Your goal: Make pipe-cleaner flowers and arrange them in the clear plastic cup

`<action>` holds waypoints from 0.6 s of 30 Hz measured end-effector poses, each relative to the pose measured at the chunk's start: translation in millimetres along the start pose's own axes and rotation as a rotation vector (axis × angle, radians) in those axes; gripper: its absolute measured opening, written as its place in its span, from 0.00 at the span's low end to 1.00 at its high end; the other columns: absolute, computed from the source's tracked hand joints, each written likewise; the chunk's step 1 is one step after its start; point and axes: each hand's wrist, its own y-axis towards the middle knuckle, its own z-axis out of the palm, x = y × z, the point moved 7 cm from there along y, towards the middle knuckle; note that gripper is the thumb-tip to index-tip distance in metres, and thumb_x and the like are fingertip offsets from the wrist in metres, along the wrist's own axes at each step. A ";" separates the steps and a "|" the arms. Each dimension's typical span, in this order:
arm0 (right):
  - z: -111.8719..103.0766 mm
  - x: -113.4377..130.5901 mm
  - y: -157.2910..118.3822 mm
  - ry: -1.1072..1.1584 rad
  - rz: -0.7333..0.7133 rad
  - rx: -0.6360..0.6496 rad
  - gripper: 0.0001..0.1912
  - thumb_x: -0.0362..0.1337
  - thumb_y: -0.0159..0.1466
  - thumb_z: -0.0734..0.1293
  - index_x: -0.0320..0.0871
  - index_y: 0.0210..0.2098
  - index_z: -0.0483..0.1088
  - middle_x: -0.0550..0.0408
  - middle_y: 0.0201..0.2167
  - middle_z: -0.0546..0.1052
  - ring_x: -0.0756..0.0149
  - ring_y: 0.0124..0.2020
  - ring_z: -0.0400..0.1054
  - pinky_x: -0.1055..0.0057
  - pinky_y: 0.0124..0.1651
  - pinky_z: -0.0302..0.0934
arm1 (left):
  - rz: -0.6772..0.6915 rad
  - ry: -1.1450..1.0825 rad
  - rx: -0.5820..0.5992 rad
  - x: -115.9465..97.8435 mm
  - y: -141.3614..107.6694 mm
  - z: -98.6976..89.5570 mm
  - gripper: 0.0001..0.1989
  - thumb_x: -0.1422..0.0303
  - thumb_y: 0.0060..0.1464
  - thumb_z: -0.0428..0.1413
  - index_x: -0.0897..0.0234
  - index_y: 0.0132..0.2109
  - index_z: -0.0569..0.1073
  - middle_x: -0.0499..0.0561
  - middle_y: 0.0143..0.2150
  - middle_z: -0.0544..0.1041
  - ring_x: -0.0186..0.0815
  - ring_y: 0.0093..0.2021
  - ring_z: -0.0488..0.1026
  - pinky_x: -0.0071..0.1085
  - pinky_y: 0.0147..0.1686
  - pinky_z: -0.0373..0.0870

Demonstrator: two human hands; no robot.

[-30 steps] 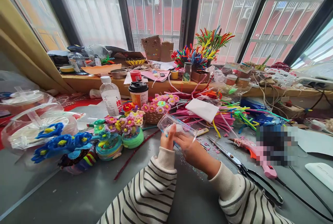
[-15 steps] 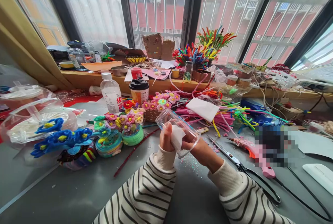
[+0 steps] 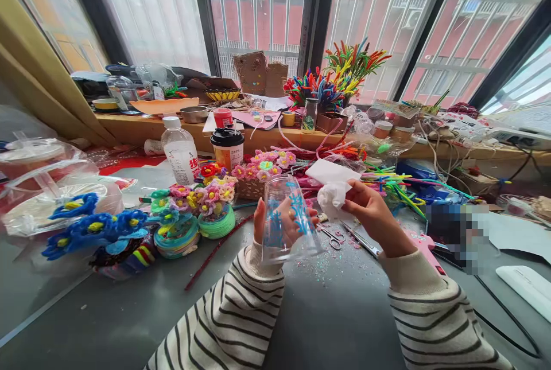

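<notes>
Clear cup (image 3: pixel 289 222) leans, wide end down.

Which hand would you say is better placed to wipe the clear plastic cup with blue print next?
Probably the right hand: it holds the crumpled white tissue near the clear plastic cup, which the left hand is holding.

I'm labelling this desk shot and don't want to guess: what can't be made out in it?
Large scissors: handles, head view, behind the right hand and its striped sleeve.
Pink glue gun: left end, head view, behind the right hand.
Dark object: identity, head view, blurred by pixelation.
Coffee cup: label's fine print, head view, too small.
White sheet: right end, head view, cut off by the edge.
</notes>
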 end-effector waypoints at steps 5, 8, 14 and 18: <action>21.6 -8.2 4.0 -0.366 -0.105 -0.053 0.11 0.34 0.53 0.64 0.43 0.36 0.63 0.58 0.28 0.69 0.70 0.30 0.65 0.72 0.34 0.62 | -0.190 -0.012 0.204 20.1 -6.9 17.3 0.49 0.45 0.38 0.51 0.74 0.59 0.46 0.60 0.32 0.76 0.46 0.31 0.74 0.38 0.35 0.62; 28.5 -5.0 2.1 -0.604 -0.193 -0.068 0.05 0.32 0.54 0.61 0.41 0.31 0.65 0.56 0.27 0.67 0.70 0.29 0.63 0.72 0.34 0.61 | -0.201 -0.032 0.225 23.1 -10.0 17.8 0.46 0.46 0.41 0.50 0.72 0.59 0.47 0.61 0.34 0.76 0.47 0.32 0.74 0.37 0.33 0.62; 33.0 -3.9 0.2 -0.644 -0.243 -0.018 0.10 0.34 0.57 0.57 0.40 0.36 0.66 0.51 0.35 0.70 0.67 0.36 0.66 0.72 0.36 0.63 | -0.188 -0.047 0.192 20.0 -10.9 13.1 0.45 0.46 0.38 0.52 0.73 0.57 0.55 0.62 0.36 0.76 0.46 0.32 0.74 0.38 0.35 0.63; 33.9 -16.4 -0.1 -0.779 -0.214 -0.025 0.11 0.33 0.56 0.57 0.40 0.36 0.67 0.52 0.30 0.74 0.67 0.29 0.67 0.70 0.33 0.62 | -0.203 -0.024 0.119 24.5 -6.6 12.0 0.40 0.45 0.37 0.54 0.73 0.50 0.63 0.63 0.37 0.75 0.51 0.38 0.73 0.43 0.41 0.61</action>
